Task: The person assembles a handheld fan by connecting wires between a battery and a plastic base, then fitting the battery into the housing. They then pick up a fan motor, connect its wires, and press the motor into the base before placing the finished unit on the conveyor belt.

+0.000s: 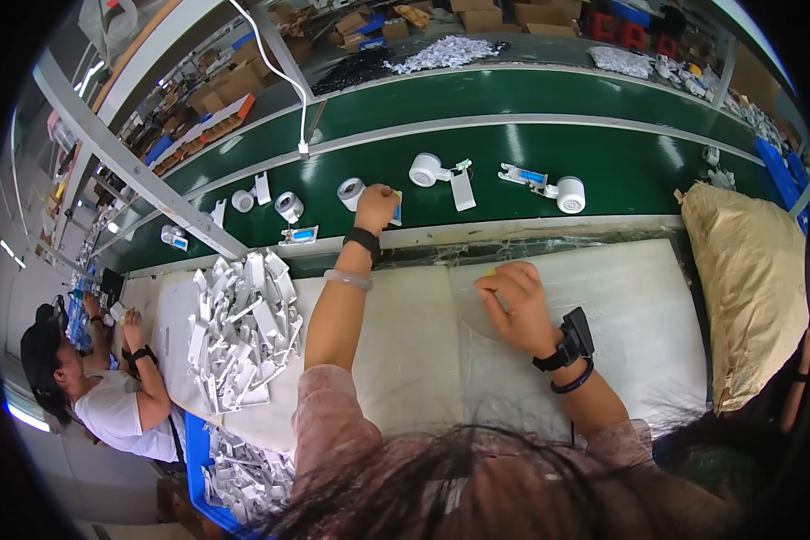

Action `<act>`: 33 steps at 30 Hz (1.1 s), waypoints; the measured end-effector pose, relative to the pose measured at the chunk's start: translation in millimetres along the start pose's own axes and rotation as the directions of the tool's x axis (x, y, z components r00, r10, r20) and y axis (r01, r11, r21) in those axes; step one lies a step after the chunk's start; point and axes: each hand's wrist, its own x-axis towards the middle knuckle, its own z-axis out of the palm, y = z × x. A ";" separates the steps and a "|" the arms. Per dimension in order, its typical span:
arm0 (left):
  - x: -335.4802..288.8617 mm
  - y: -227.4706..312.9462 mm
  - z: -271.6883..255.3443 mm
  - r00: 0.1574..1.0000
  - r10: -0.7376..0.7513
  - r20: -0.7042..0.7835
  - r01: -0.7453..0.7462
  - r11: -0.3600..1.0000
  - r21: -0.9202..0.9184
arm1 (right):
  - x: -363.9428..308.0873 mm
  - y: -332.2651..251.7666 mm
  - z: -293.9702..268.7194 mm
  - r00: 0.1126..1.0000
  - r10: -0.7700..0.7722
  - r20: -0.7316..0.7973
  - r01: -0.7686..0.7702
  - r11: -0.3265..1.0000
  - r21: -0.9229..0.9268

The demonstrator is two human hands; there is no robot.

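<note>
My left hand (375,209) reaches over the green conveyor belt, fingers closed on a white round-headed device (351,190). A flat part with a blue piece (397,212) shows beside its knuckles. Above the pale work surface, my right hand (518,308) is curled, thumb and finger pinched together. A small yellow spot shows at those fingertips; whether it is held or covers a finger I cannot make out. On the belt nearby lie another white device (429,169) with a flat plate and green bit, and one (567,194) with a blue piece on its arm.
Left of my arm is a pile of white plastic parts (243,328), with more in a blue bin (198,477) below. A metal post (139,171) slants across the left. A brown sack (747,288) stands at right. A hanging white cable (283,72) reaches the belt. A co-worker (117,396) works at left.
</note>
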 end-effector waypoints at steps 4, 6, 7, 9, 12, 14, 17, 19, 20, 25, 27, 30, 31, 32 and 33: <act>-65.7 41.3 -19.8 0.936 0.331 0.123 -0.347 0.926 0.149 | -2.6 5.1 -2.8 1.000 0.020 -0.018 -0.020 1.000 -0.011; -106.6 76.2 -28.3 0.917 0.207 0.341 -0.231 0.972 0.032 | -7.3 10.4 -1.9 0.998 0.059 -0.007 -0.059 0.997 -0.042; -122.8 74.1 -30.0 0.879 0.265 0.396 -0.259 0.963 -0.070 | -4.0 4.5 -1.6 0.999 0.051 -0.002 -0.051 0.998 -0.033; -150.9 73.5 -29.1 0.837 0.324 0.440 -0.274 0.946 -0.174 | 2.0 -4.5 -3.9 0.993 0.074 0.097 -0.066 0.994 -0.085; -177.5 85.2 -28.8 0.718 0.400 0.570 -0.316 0.917 -0.245 | -4.8 2.1 0.3 0.976 0.062 0.209 -0.042 0.994 -0.099; -184.9 90.0 -28.6 0.636 0.337 0.695 -0.323 0.933 -0.157 | -5.0 3.9 -1.4 0.974 0.032 0.223 -0.001 0.990 -0.141; -188.9 82.9 -21.6 0.698 0.273 0.662 -0.415 0.908 0.064 | -5.9 8.6 -0.6 0.975 -0.045 0.215 0.073 0.989 -0.125; -195.2 67.5 -8.6 0.733 0.339 0.589 -0.532 0.826 0.187 | -4.6 8.6 -1.5 0.920 0.074 0.385 -0.009 0.986 -0.167; -199.3 60.9 -1.7 0.735 0.455 0.504 -0.583 0.802 0.127 | -3.5 9.1 -2.0 0.920 0.086 0.383 -0.019 0.984 -0.177; -206.5 55.4 22.5 0.708 0.428 0.561 -0.416 0.896 -0.158 | -5.1 16.9 -7.4 0.952 0.088 0.294 -0.052 0.990 -0.128; -211.7 65.3 26.6 0.814 0.219 0.538 -0.350 0.924 0.154 | -3.9 14.8 -6.9 0.960 0.094 0.264 -0.067 0.992 -0.112; -212.6 69.8 34.8 0.860 0.187 0.474 -0.323 0.920 0.222 | -1.9 15.6 -6.3 0.982 0.071 0.176 -0.055 0.994 -0.096; -209.3 70.6 35.0 0.859 0.189 0.475 -0.325 0.919 0.222 | -1.2 16.6 -6.7 0.992 0.043 0.119 -0.031 0.995 -0.095; -205.7 70.3 33.3 0.893 0.193 0.407 -0.291 0.937 0.194 | -0.5 16.3 -7.2 0.992 0.043 0.119 -0.032 0.995 -0.093; -202.5 69.3 31.5 0.922 0.193 0.337 -0.259 0.952 0.164 | 0.7 15.9 -8.1 0.992 0.035 0.120 -0.028 0.998 -0.056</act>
